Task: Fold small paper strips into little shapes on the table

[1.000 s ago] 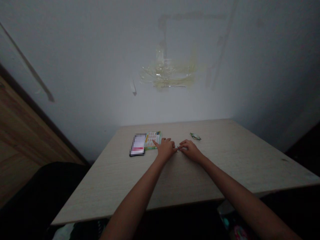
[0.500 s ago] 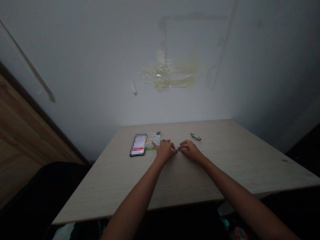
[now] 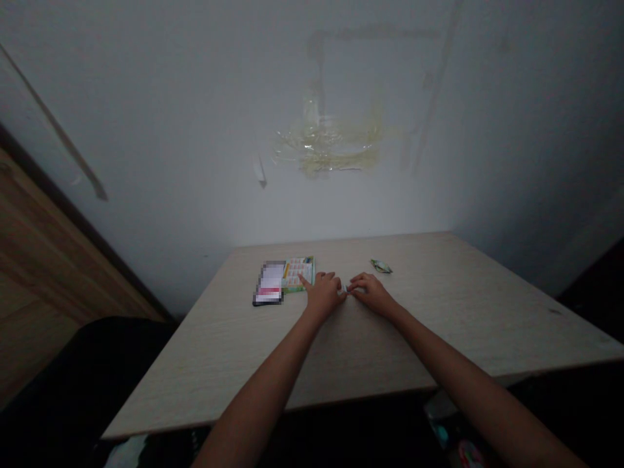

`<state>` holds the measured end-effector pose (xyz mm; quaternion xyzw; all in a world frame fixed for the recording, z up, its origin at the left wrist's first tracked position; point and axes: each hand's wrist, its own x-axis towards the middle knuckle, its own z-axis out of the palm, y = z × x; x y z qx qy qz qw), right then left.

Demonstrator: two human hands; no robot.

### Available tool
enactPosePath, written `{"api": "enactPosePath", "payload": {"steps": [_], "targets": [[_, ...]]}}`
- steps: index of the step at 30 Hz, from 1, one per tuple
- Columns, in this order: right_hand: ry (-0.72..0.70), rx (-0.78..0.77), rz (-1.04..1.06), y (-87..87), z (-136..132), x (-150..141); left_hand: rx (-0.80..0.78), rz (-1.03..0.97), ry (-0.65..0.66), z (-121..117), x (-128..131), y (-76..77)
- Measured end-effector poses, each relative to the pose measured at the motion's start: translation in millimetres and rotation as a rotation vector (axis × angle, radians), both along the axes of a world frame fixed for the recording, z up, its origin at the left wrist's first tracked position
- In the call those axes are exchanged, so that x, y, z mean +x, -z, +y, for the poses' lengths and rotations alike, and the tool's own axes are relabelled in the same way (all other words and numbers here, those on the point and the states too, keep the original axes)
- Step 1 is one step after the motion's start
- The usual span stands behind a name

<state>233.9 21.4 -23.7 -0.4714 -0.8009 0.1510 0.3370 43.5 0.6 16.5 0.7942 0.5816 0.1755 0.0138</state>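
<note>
My left hand [image 3: 322, 292] and my right hand [image 3: 371, 291] rest close together on a pale wooden table [image 3: 370, 338]. Both have their fingers curled and pinch a tiny pale object [image 3: 345, 288] between them; it is too small to name. The left hand's little finger sticks out toward a colourful printed card [image 3: 298, 273]. A dark phone [image 3: 270, 284] lies just left of that card.
A small green-and-white wrapper [image 3: 381, 266] lies beyond my right hand. A white wall with old tape marks [image 3: 326, 146] rises behind the table. A wooden panel [image 3: 34, 260] stands at the left, and dark shapes lie below the table's front edge.
</note>
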Motion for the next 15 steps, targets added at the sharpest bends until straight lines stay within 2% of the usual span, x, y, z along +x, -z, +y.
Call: {"api": "enactPosePath", "payload": {"steps": [6,15], "targets": [[-0.009,-0.005,-0.008,-2.6,-1.1,0.0,-0.061,-0.040,-0.003,1.6,-4.6,0.4],[0.024,0.020,-0.006,-2.1,-2.9,-1.0,-0.050,-0.056,-0.003,2.0,-1.9,0.2]]}}
